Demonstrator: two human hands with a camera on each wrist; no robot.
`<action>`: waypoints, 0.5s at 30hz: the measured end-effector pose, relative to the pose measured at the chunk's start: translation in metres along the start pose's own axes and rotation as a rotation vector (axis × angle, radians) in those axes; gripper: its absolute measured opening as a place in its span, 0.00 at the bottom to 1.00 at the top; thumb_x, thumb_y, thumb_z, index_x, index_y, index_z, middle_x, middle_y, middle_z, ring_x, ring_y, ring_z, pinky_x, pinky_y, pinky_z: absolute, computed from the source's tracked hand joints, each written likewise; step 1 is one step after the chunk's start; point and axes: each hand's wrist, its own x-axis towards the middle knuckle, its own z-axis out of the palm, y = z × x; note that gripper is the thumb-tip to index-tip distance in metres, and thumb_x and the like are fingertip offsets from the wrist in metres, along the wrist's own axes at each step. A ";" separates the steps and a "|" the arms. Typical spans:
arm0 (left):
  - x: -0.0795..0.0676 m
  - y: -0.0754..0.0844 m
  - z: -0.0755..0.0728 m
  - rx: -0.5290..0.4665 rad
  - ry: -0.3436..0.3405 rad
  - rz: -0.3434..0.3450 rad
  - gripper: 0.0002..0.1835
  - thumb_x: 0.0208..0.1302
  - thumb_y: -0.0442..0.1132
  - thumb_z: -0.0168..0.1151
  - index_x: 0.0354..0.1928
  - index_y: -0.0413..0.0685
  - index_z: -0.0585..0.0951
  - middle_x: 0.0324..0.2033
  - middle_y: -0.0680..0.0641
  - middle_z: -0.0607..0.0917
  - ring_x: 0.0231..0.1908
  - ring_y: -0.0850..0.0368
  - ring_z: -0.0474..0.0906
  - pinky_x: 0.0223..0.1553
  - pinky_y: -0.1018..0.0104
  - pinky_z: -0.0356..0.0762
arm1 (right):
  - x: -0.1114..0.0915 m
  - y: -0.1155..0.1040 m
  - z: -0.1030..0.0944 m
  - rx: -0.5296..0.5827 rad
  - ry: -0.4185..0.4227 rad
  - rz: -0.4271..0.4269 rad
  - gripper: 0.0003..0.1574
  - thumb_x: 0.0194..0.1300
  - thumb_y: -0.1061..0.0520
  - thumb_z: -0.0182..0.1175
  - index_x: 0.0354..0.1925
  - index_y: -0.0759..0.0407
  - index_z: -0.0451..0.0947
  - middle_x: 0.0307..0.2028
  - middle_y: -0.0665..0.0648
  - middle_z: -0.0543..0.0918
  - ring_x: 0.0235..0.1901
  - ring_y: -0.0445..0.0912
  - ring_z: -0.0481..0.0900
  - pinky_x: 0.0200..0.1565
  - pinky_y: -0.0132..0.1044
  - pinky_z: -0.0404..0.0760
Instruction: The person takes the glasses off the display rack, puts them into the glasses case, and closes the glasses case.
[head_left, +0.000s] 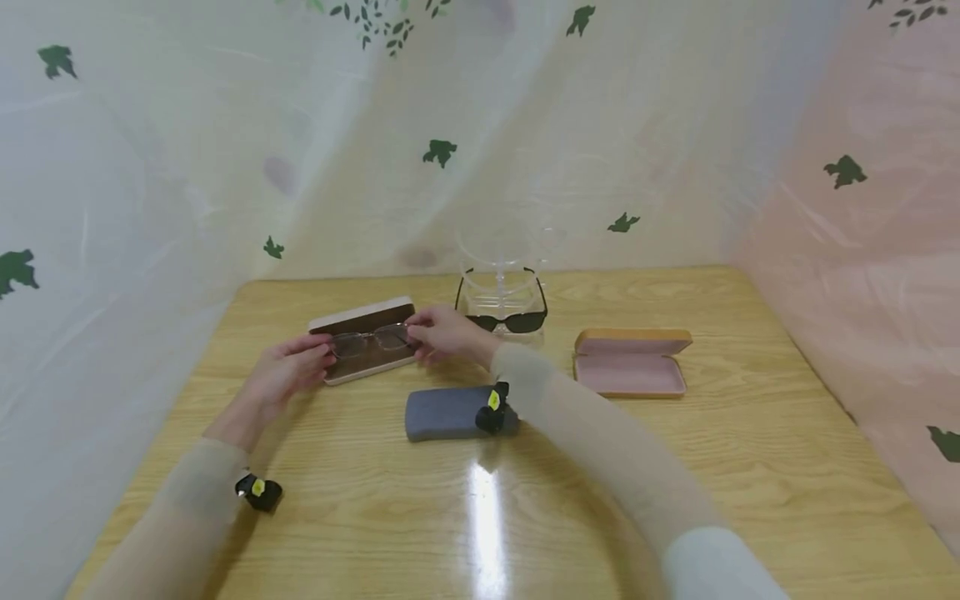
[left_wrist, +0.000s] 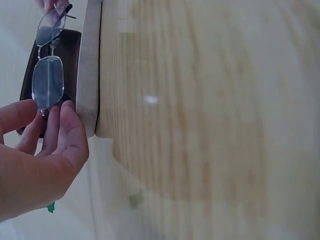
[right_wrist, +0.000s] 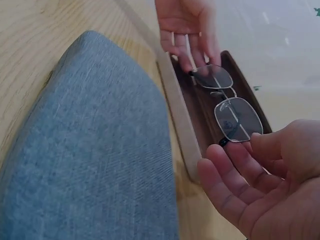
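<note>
A pair of thin metal-framed eyeglasses (head_left: 367,339) is held between both hands, just above an open case (head_left: 367,367) with a brown lining and pale outside. My left hand (head_left: 288,375) pinches the left end of the frame, thumb and fingers at the hinge in the left wrist view. At the other end, my right hand (head_left: 452,335) pinches the frame between thumb and fingers, as the right wrist view shows. The lenses (right_wrist: 239,120) face up, and dark temple tips show near the fingers. Below the right forearm lies a closed blue-grey fabric case (head_left: 446,414).
Behind the right hand, dark sunglasses (head_left: 517,322) rest on a clear stand (head_left: 501,287). An open case (head_left: 632,375), yellow outside with a pink lining, sits to the right on the wooden table (head_left: 750,467). A patterned curtain (head_left: 525,108) hangs behind.
</note>
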 end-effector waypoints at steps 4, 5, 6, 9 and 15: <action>0.002 0.002 -0.001 0.042 -0.019 -0.004 0.21 0.77 0.36 0.57 0.67 0.35 0.73 0.45 0.59 0.88 0.47 0.65 0.84 0.49 0.70 0.83 | 0.003 0.004 0.001 -0.055 0.031 0.008 0.21 0.78 0.62 0.53 0.64 0.71 0.73 0.42 0.62 0.84 0.35 0.56 0.86 0.39 0.44 0.89; 0.002 0.003 -0.002 0.057 -0.027 -0.008 0.23 0.77 0.36 0.56 0.68 0.33 0.70 0.46 0.59 0.87 0.47 0.65 0.84 0.49 0.70 0.83 | 0.003 0.004 0.001 -0.058 0.036 0.014 0.21 0.78 0.62 0.53 0.64 0.71 0.73 0.41 0.62 0.84 0.33 0.55 0.85 0.38 0.43 0.89; 0.001 0.004 -0.002 0.065 -0.034 -0.011 0.25 0.77 0.36 0.55 0.70 0.30 0.68 0.47 0.59 0.87 0.47 0.65 0.83 0.50 0.69 0.83 | 0.004 0.005 0.001 -0.054 0.040 0.023 0.21 0.78 0.63 0.54 0.63 0.71 0.73 0.41 0.61 0.84 0.31 0.53 0.85 0.37 0.41 0.89; -0.002 0.005 -0.003 0.102 -0.059 -0.023 0.28 0.79 0.35 0.52 0.72 0.26 0.61 0.52 0.55 0.85 0.49 0.64 0.82 0.52 0.68 0.82 | 0.003 0.006 0.003 -0.032 0.052 0.037 0.21 0.78 0.64 0.53 0.64 0.72 0.72 0.40 0.61 0.84 0.27 0.47 0.82 0.35 0.39 0.89; -0.010 0.006 -0.002 0.158 -0.081 -0.061 0.29 0.80 0.36 0.49 0.74 0.25 0.56 0.60 0.45 0.79 0.49 0.64 0.81 0.53 0.66 0.82 | -0.001 0.004 0.008 0.022 0.077 0.035 0.24 0.77 0.66 0.51 0.67 0.73 0.69 0.44 0.66 0.84 0.24 0.46 0.80 0.32 0.39 0.88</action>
